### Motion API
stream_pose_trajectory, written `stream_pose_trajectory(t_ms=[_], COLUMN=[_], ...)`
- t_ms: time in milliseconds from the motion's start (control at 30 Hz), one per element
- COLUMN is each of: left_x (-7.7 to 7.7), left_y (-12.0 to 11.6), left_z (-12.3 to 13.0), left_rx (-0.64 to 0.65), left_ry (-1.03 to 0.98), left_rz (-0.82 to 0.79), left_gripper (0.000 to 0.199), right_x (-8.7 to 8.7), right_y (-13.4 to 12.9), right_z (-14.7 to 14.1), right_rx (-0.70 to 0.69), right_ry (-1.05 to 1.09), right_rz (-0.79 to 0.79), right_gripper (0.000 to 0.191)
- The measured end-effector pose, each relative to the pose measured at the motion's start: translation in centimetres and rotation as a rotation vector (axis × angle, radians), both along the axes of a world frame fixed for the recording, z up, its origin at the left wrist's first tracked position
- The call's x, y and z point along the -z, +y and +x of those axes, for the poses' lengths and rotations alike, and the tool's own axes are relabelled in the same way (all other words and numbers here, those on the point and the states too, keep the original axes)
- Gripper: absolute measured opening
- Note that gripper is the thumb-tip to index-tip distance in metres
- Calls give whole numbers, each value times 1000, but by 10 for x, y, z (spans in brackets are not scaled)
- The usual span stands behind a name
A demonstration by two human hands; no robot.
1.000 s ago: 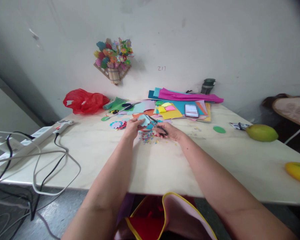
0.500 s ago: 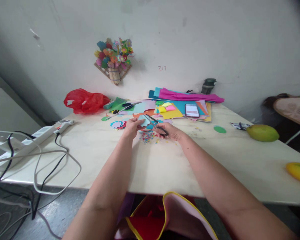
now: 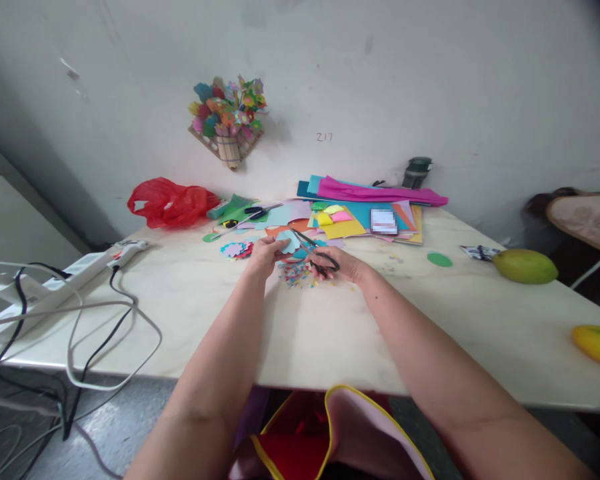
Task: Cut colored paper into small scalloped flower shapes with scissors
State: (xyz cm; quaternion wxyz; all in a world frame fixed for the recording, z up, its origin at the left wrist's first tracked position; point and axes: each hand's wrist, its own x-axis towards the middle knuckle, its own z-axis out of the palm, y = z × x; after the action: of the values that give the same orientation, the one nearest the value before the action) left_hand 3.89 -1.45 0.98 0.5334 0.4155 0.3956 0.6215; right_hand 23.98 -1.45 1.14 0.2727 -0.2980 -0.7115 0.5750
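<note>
Pinched in my left hand (image 3: 269,255) is a light blue paper piece (image 3: 289,241) with a scalloped edge. My right hand (image 3: 341,263) grips black-handled scissors (image 3: 325,259), their blades pointing up and left beside the paper's right edge. Whether the blades touch the paper I cannot tell. Under both hands lies a heap of small coloured paper scraps (image 3: 296,275). To the left of my left hand rest several cut flower-shaped papers (image 3: 236,249), in blue, lilac and red.
Coloured sheets (image 3: 347,228), a phone (image 3: 383,221) and a second pair of scissors (image 3: 260,211) lie at the back. A red plastic bag (image 3: 173,202) is at back left. Power strips (image 3: 80,275) with loose cables stand left. A green mango-like fruit (image 3: 526,266) sits right.
The scissors have turned slightly in my right hand, and their blades look a little closer together. The blue paper has shifted very slightly; my left hand stays nearly in place.
</note>
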Motion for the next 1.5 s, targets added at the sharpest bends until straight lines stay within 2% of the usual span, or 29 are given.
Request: stream_pose_trajectory(t_ms=[333, 400, 500, 567, 633, 767, 1100, 1233, 1500], left_x=[3, 4, 5, 5, 6, 7, 3, 4, 3], left_y=[5, 5, 5, 3, 1, -3, -11, -10, -9], left_z=[-8, -9, -8, -4, 0, 9, 19, 19, 21], left_rx=[-94, -109, -76, 0, 109, 256, 364, 354, 209], left_ry=[5, 14, 44, 90, 155, 301, 400, 380, 197], left_rz=[3, 13, 13, 7, 3, 4, -1, -25, -36], left_gripper=[28, 30, 30, 30, 28, 25, 26, 26, 27], right_x=[-5, -4, -4, -4, -4, -5, -6, -7, -5], right_y=[6, 8, 11, 12, 12, 11, 6, 6, 6], right_z=[21, 24, 22, 18, 14, 7, -6, -6, -15], right_rx=[-47, 45, 277, 402, 444, 402, 346, 352, 461], right_ry=[-69, -17, 135, 217, 248, 307, 210, 213, 327], right_rz=[-61, -43, -20, -14, 0, 21, 85, 85, 34], right_gripper=[27, 26, 31, 39, 43, 47, 38, 39, 42])
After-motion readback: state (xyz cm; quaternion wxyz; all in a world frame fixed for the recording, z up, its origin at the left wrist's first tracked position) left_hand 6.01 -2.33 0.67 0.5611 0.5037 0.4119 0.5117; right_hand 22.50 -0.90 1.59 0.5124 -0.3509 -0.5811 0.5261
